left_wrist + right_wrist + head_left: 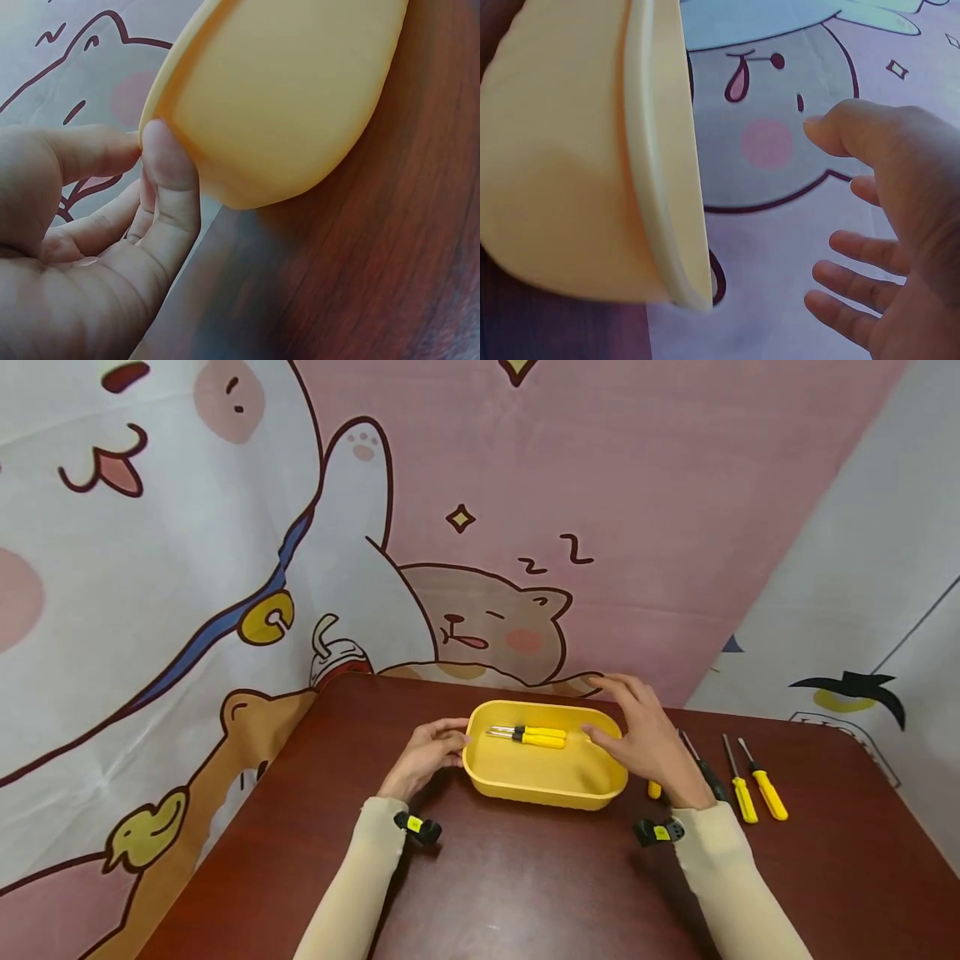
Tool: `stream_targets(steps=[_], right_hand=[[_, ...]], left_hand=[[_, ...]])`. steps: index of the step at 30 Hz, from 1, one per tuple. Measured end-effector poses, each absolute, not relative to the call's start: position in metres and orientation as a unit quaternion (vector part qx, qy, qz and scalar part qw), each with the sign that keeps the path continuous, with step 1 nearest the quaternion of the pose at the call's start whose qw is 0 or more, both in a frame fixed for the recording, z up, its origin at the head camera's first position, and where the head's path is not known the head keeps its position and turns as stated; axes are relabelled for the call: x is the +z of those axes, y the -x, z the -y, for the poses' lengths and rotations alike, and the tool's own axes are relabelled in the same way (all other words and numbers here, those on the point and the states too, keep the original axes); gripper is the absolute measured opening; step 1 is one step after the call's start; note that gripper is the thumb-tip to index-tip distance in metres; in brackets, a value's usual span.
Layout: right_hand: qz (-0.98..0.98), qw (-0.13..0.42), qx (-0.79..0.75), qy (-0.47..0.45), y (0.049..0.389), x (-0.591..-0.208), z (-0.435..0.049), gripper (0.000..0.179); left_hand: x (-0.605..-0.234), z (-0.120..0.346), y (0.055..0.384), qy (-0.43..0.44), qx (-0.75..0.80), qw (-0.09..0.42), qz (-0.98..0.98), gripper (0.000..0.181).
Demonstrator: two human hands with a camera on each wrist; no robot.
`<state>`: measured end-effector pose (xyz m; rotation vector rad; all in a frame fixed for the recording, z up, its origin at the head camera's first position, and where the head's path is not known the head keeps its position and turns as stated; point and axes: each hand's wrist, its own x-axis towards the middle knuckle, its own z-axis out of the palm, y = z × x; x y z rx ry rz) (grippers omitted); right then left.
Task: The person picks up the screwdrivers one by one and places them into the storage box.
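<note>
A yellow oval basin (540, 795) sits on the table, with two small screwdrivers (542, 742) lying side by side inside it, yellow handles to the right. At the basin's left end, my left hand (427, 756) pinches the rim between thumb and finger, as the left wrist view also shows. My right hand (648, 739) is at the opposite end with its fingers spread and holding nothing. In the right wrist view a gap separates the right fingertips from the basin wall (562, 172).
Right of my right hand lie two yellow-handled screwdrivers (772, 795) and a dark-handled one (711, 777). Another yellow handle (655, 789) is partly hidden by that hand. The brown table (495, 877) ends at a cartoon-print cloth (675, 485) hanging behind it.
</note>
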<state>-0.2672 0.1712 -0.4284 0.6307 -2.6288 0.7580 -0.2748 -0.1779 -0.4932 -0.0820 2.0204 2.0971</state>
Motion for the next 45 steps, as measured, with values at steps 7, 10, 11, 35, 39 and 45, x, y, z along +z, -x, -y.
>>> stream_targets(steps=[7,10,11,35,39,45], right_hand=[[0.94,0.139,0.259,-0.174,0.271,-0.427,-0.184,0.073],[0.946,0.13,0.252,-0.154,0.272,-0.426,-0.188,0.073],[0.948,0.131,0.249,-0.149,0.272,-0.426,-0.19,0.073],[0.962,0.117,0.244,-0.022,0.281,-0.441,-0.282,0.087],[0.964,0.105,0.243,-0.011,0.281,-0.442,-0.295,0.091],[0.963,0.089,0.253,0.002,0.28,-0.444,-0.31,0.094]], left_hand=[[-0.493,0.18,0.273,0.032,0.713,0.112,-0.692,0.04],[-0.492,0.18,0.273,0.03,0.715,0.113,-0.689,0.04],[-0.492,0.18,0.273,0.03,0.716,0.113,-0.688,0.039],[-0.493,0.178,0.271,0.013,0.719,0.119,-0.684,0.044],[-0.492,0.177,0.271,0.011,0.718,0.119,-0.685,0.043],[-0.493,0.177,0.272,0.015,0.717,0.12,-0.686,0.043]])
